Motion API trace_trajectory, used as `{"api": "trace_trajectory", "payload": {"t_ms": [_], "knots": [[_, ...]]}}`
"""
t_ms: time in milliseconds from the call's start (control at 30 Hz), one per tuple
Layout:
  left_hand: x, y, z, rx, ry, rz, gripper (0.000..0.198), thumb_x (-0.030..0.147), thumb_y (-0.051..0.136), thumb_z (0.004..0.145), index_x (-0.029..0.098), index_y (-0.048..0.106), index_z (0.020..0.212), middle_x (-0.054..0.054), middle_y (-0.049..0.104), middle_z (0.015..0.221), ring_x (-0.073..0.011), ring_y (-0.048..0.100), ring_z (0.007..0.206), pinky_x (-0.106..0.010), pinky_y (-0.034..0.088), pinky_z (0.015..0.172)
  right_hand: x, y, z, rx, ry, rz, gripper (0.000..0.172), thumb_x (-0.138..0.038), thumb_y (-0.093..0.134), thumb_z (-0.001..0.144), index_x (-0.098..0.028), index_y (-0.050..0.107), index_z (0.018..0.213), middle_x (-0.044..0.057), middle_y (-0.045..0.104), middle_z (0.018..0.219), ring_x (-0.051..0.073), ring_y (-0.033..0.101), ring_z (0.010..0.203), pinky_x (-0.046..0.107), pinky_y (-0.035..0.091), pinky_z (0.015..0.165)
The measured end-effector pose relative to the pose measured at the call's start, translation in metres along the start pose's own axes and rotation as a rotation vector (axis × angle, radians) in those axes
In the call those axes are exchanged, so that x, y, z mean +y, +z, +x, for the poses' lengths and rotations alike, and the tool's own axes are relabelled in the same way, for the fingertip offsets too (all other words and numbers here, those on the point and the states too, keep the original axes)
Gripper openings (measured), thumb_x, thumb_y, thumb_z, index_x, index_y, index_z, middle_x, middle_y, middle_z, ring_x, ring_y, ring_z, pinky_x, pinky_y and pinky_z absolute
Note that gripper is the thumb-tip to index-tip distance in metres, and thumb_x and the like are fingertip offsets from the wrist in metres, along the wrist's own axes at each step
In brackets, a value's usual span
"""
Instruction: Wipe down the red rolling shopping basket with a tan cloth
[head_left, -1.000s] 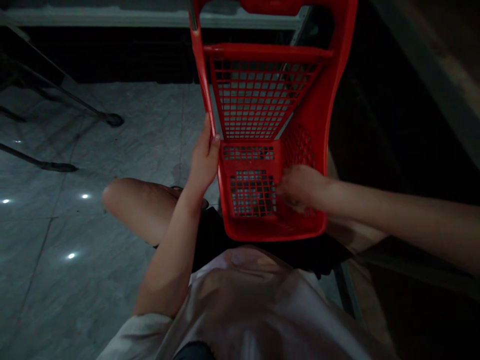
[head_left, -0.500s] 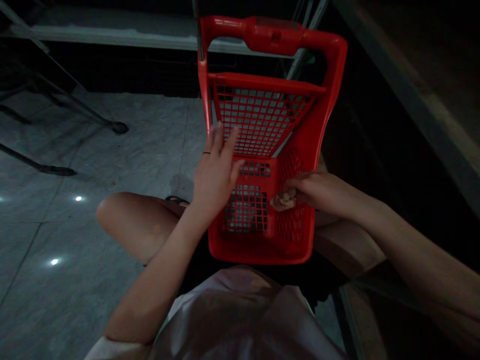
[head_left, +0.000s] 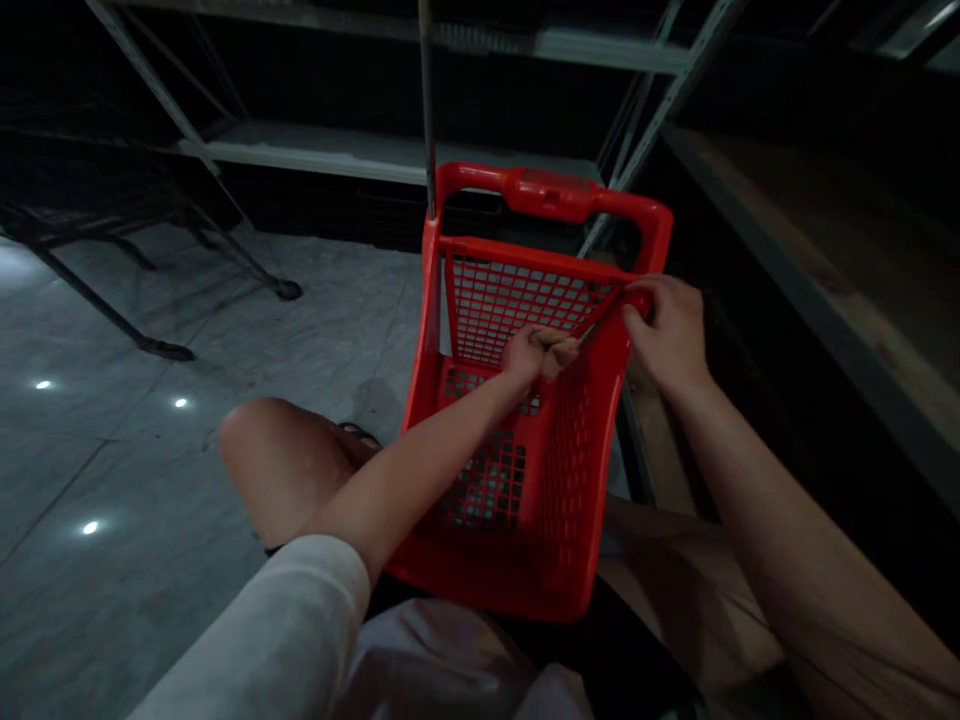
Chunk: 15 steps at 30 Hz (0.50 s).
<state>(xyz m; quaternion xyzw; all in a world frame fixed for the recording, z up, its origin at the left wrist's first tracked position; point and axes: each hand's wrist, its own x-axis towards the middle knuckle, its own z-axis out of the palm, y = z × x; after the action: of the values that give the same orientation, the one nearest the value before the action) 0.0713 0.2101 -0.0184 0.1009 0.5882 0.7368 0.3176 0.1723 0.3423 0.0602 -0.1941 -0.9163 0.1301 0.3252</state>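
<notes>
A red plastic basket with grid walls (head_left: 571,520) rests on the person's lap, tipped away from the body, with its thick red handle (head_left: 551,193) at the far end. The left hand (head_left: 538,355) is balled into a fist inside the basket, right up against the far grid wall. It is too dark to tell if it holds anything. The right hand (head_left: 670,335) grips the top right corner of the rim. A bare knee (head_left: 259,450) sticks out on the left, over the grey stone floor (head_left: 150,600). Grey metal shelves (head_left: 337,150) stand behind.
</notes>
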Motion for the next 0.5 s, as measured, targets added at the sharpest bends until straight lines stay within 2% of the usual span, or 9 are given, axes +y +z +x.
{"api": "trace_trajectory", "payload": {"t_ms": [100,200,267,367,433,500], "knots": [[-0.028,0.022,0.005,0.014,0.052,0.005,0.018,0.006,0.065,0.088,0.019,0.07,0.1,-0.006,0.079,0.11,-0.0179,0.071,0.108,-0.033,0.054,0.104,0.005,0.025,0.003,0.084,0.084,-0.026,0.047,-0.018,0.05,0.082,-0.021,0.061,0.127,0.017,0.054,0.153,0.033,0.045,0.149,0.063,0.035,0.124],[-0.067,0.036,-0.004,-0.023,0.063,0.01,0.011,0.011,0.072,0.085,0.018,0.07,0.094,-0.008,0.079,0.113,-0.0205,0.072,0.11,-0.036,0.054,0.106,0.006,0.039,-0.006,0.068,0.088,0.0,0.066,-0.009,0.042,0.077,-0.022,0.052,0.141,0.015,0.038,0.166,0.029,0.034,0.158,0.06,0.033,0.127],[-0.096,0.031,-0.016,-0.014,0.058,0.019,0.012,0.008,0.069,0.085,0.019,0.07,0.091,-0.009,0.078,0.119,-0.0217,0.071,0.115,-0.038,0.052,0.11,0.007,0.04,-0.011,0.047,0.069,-0.012,0.074,-0.006,0.04,0.075,-0.023,0.047,0.147,0.013,0.034,0.168,0.028,0.032,0.159,0.059,0.034,0.127],[-0.13,0.01,-0.034,0.023,0.026,0.053,0.018,0.002,0.067,0.081,0.019,0.072,0.086,-0.012,0.078,0.12,-0.0258,0.069,0.12,-0.044,0.047,0.116,0.006,0.034,-0.013,0.013,0.049,-0.068,0.079,-0.006,0.04,0.076,-0.024,0.042,0.153,0.013,0.032,0.17,0.028,0.029,0.161,0.06,0.034,0.128],[-0.138,0.004,-0.035,0.038,-0.003,0.066,0.019,0.001,0.066,0.08,0.018,0.074,0.084,-0.014,0.079,0.115,-0.0287,0.07,0.118,-0.048,0.047,0.117,0.005,0.031,-0.013,-0.014,0.054,-0.094,0.083,-0.005,0.039,0.077,-0.025,0.036,0.157,0.012,0.03,0.172,0.028,0.027,0.162,0.06,0.034,0.128],[-0.131,0.013,-0.024,0.047,-0.019,0.059,0.02,0.003,0.065,0.082,0.016,0.076,0.093,-0.015,0.079,0.116,-0.0287,0.071,0.116,-0.049,0.048,0.116,0.004,0.031,-0.012,-0.033,0.073,-0.09,0.086,-0.005,0.038,0.078,-0.025,0.03,0.161,0.011,0.027,0.173,0.028,0.025,0.163,0.061,0.031,0.129]]}}
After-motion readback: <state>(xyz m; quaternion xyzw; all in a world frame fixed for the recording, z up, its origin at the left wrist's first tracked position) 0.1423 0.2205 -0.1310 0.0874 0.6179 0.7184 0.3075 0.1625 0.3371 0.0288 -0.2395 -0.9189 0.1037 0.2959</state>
